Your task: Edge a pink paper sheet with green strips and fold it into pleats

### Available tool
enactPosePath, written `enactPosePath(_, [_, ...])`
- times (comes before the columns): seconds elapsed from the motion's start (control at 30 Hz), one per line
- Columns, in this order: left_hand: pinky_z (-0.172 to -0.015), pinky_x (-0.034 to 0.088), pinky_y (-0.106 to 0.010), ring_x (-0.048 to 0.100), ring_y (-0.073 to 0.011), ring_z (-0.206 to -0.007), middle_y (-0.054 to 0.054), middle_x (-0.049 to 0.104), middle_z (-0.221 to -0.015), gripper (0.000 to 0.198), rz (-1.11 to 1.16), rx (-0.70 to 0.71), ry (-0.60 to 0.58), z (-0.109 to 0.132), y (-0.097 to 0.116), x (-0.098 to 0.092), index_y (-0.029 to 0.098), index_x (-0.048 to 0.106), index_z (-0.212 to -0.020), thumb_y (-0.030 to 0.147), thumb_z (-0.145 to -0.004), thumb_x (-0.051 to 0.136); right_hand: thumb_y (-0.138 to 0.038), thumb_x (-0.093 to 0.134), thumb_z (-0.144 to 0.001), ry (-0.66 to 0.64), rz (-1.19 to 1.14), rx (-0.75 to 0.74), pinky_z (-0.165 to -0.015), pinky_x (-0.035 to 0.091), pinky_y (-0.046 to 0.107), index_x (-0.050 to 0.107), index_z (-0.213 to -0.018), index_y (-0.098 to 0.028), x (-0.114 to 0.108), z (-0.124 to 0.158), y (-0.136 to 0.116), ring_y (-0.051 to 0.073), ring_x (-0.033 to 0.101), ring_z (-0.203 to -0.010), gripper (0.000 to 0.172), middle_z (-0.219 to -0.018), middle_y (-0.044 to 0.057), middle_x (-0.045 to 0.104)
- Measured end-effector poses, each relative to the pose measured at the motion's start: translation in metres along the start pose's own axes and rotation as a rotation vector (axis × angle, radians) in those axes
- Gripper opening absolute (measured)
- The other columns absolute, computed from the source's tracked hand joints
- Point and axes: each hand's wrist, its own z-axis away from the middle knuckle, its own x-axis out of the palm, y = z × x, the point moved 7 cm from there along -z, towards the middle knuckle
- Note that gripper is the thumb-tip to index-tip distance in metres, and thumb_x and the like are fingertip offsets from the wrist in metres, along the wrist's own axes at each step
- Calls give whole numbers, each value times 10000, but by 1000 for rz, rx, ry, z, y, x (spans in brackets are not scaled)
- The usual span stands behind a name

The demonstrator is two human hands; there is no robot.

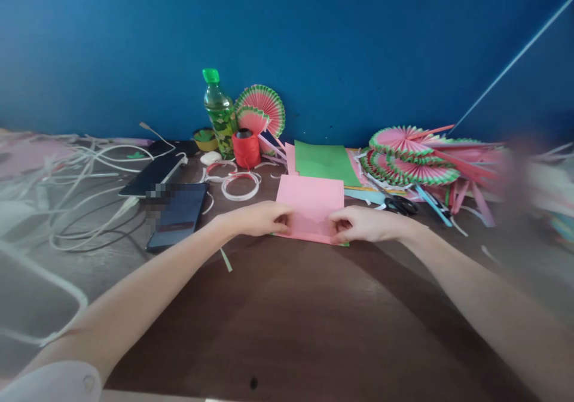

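A pink paper sheet [310,201] lies on the brown table [269,318], with a narrow folded strip along its near edge and a little green showing at the near corners. My left hand [264,218] is at the sheet's near left corner, its fingers closed on the edge. At the near right corner my right hand [359,222] pinches the same sheet between thumb and fingers. Just behind it lies a green sheet [325,161] over more pink paper.
Pleated paper fans [408,157] and scissors [401,204] lie at the right. Behind stand a green bottle [219,115] and a red roll [246,149], near a tape roll [241,186]. At the left are a phone [179,216] and white cables [72,210].
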Motion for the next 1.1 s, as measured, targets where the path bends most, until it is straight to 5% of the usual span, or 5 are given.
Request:
enactPosePath(0.33, [-571, 315, -216, 435, -105, -629, 21, 489, -700, 79, 41, 31, 19, 1, 0, 2, 165, 477, -736, 227, -760, 521, -430, 543, -721, 31, 58, -68, -538, 272, 237, 416, -618, -184, 0, 1, -1, 105, 375, -587, 295, -625, -40, 423])
enactPosePath(0.53, [-684, 347, -223, 473, -120, -754, 1, 533, -835, 99, 92, 124, 53, 3, 4, 2, 172, 522, -871, 187, -773, 519, -348, 543, -728, 93, 90, -54, -554, 298, 237, 456, -770, -187, -3, 5, -5, 118, 412, -625, 188, -698, -27, 470])
enactPosePath(0.87, [-887, 264, -273, 433, -140, -880, 4, 428, -851, 227, 27, 156, -33, 2, 7, 8, 258, 604, -980, 187, -838, 441, -143, 483, -740, 15, 6, -192, -812, 381, 293, 531, -972, -174, 3, 6, -23, 172, 490, -916, 239, -999, 52, 541])
enactPosePath(1.1, [-907, 241, -300, 422, -147, -894, -6, 433, -900, 344, -14, 130, -72, 1, 3, 11, 294, 581, -1072, 123, -826, 410, -208, 500, -772, 113, 267, -151, -916, 309, 450, 569, -1036, -288, -1, 10, -24, 240, 406, -1031, 285, -1041, 54, 472])
